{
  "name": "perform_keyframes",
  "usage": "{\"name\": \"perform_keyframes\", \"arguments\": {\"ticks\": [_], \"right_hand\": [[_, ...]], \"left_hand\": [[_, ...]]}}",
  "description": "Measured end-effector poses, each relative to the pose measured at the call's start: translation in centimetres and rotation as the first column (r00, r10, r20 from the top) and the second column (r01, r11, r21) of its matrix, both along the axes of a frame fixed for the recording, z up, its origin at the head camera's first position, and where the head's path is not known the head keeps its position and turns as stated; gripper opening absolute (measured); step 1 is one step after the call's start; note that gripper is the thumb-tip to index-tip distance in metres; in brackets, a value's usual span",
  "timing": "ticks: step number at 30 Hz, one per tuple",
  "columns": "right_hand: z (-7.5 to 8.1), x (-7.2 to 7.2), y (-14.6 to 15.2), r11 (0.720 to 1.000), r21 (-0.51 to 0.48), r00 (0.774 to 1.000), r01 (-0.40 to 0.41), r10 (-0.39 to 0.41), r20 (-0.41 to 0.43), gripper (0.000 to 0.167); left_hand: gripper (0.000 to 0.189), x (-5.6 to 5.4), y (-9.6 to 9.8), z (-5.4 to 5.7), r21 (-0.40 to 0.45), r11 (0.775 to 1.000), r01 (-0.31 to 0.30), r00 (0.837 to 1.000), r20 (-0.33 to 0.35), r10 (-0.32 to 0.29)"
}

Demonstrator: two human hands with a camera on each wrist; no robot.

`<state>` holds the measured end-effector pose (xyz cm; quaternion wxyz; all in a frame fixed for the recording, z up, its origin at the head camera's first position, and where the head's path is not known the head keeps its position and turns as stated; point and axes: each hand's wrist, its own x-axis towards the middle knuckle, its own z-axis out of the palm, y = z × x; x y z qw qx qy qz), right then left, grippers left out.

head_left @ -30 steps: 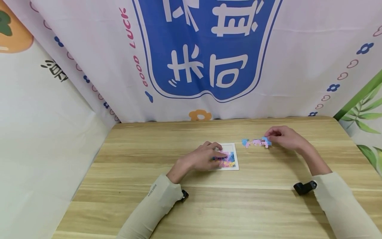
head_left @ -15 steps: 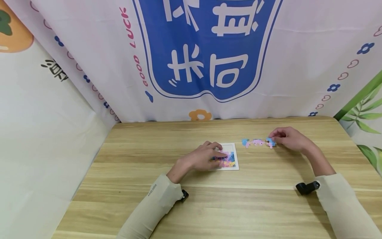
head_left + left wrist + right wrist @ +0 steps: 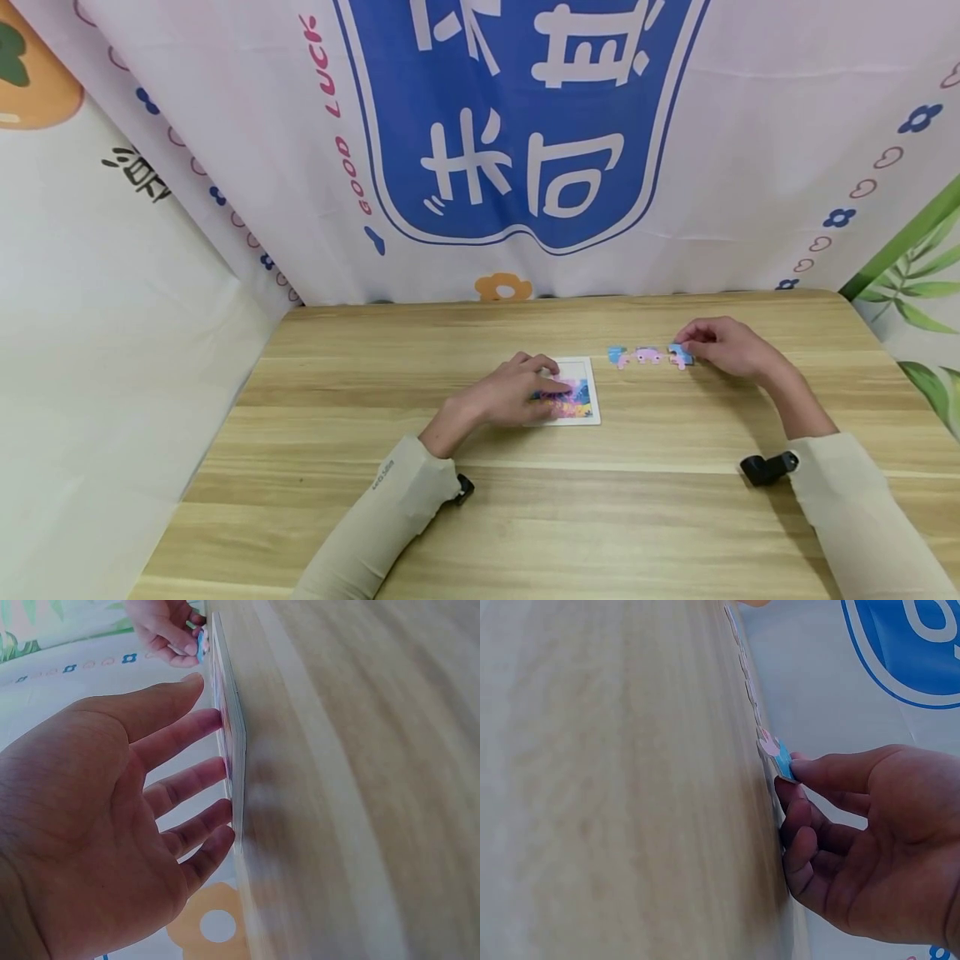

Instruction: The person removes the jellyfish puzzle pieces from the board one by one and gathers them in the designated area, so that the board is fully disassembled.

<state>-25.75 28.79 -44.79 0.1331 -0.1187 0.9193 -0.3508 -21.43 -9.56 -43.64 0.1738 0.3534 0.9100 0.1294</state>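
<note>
My right hand [image 3: 723, 346] pinches a blue and pink jigsaw piece [image 3: 681, 356] between thumb and fingers; in the right wrist view that piece [image 3: 781, 759] is tilted, one edge off the tabletop. Two more jigsaw pieces lie in a row to its left: a pink middle one [image 3: 648, 355] and a blue and pink one [image 3: 617, 357]. My left hand [image 3: 510, 392] rests its fingertips on a white-framed puzzle board [image 3: 595, 408], fingers spread and lightly bent. The board's lower part shows a colourful picture, its upper part is plain white, and the hand covers its left side.
The wooden table [image 3: 585, 517] extends around the board and pieces. A printed cloth [image 3: 420, 275] hangs along its back edge. Black wrist devices sit at both sleeves, one of them a camera [image 3: 768, 469] by the right cuff.
My right hand has shifted slightly right with the pinched jigsaw piece, opening a gap between it and the pink middle piece. The left hand has stayed on the board.
</note>
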Motion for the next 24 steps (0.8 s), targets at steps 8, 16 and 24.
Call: {"name": "perform_keyframes", "arguments": {"ticks": [8, 16, 24], "right_hand": [[-0.02, -0.15, 0.02, 1.000, 0.008, 1.000, -0.019, 0.019, -0.019, 0.022], [-0.07, 0.00, -0.39, 0.999, 0.041, 0.999, -0.016, 0.017, -0.041, 0.023], [-0.08, 0.08, -0.55, 0.998, 0.061, 0.999, -0.015, 0.018, -0.049, 0.020]], "left_hand": [[0.046, 0.00, -0.02, 0.12, 0.007, 1.000, -0.003, 1.000, 0.002, 0.003], [0.047, 0.01, 0.00, 0.24, 0.002, 1.000, 0.001, 1.000, 0.008, -0.001], [0.047, 0.07, -0.01, 0.20, 0.008, 1.000, -0.004, 1.000, 0.018, 0.003]]}}
